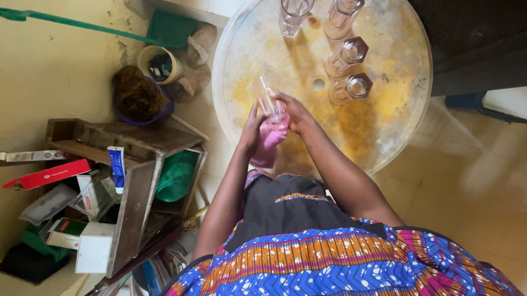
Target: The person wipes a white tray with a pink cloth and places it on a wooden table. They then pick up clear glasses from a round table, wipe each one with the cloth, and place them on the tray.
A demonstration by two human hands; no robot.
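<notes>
Flat red carton (48, 175) on left clutter, blue-white tube (117, 167) upright on wooden stand, white box (94, 248) below

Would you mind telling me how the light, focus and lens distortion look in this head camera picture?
Head view: soft, even indoor light, no hard glare; the glasses cast faint shadows on the round table; both hands, left hand and right hand, hold a clear glass with a pink cloth, fairly sharp; the wide lens bends the edges, where the wooden shelf leans.
</notes>
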